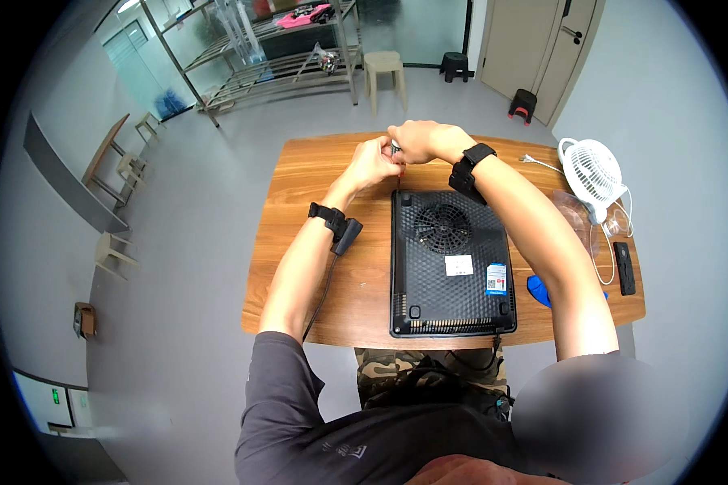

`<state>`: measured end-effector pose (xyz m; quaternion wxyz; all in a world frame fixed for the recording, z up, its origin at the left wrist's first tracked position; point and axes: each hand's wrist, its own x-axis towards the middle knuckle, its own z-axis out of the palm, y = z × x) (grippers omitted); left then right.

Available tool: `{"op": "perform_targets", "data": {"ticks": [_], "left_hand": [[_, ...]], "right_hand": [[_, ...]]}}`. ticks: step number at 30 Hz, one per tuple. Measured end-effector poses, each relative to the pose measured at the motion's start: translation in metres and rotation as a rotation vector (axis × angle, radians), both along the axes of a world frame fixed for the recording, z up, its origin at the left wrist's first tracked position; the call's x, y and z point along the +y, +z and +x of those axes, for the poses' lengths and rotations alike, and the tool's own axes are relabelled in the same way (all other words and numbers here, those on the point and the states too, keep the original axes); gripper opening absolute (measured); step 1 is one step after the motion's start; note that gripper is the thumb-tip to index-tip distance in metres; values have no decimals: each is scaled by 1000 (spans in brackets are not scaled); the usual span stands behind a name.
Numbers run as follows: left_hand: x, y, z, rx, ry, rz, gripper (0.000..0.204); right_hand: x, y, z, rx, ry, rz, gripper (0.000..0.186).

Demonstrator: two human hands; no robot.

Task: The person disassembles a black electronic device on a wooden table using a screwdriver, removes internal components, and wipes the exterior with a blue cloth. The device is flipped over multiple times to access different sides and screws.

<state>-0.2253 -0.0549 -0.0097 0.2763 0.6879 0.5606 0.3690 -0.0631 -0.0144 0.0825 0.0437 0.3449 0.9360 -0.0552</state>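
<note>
A black appliance (445, 293) with a round fan grille lies underside up on the wooden table (291, 186). Above its upper-left corner, my right hand (421, 141) is closed around a small slender tool (395, 149), grey at the top, mostly hidden by the fingers. My left hand (374, 163) is closed at the tool's lower part, where a bit of red shows by the fingertips. Whether the tool touches the corner is unclear. Black straps circle both wrists.
At right lie a white fan (590, 174), cables, clear plastic, a blue object (538, 289) and a black strip (624, 267). A metal rack (271, 85), stools (383, 65) and a door (522, 44) stand beyond; more stools line the left wall.
</note>
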Motion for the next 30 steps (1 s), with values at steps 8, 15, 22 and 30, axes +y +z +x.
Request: {"op": "perform_targets", "data": {"ticks": [8,15,22,30], "left_hand": [[-8,5,0,-27,-15,-12,35],[-17,3,9,-20,21,46,26],[-30,8,6,-12,37,79,21],[-33,15,10,-75,52,188,34]], "right_hand": [[-5,-3,-20,-35,-140,15,44],[-7,-16,-17,5,-125,40,38],[-20,-18,-17,104,-100,102,39],[-26,3,-2,272,-184,105,49]]}}
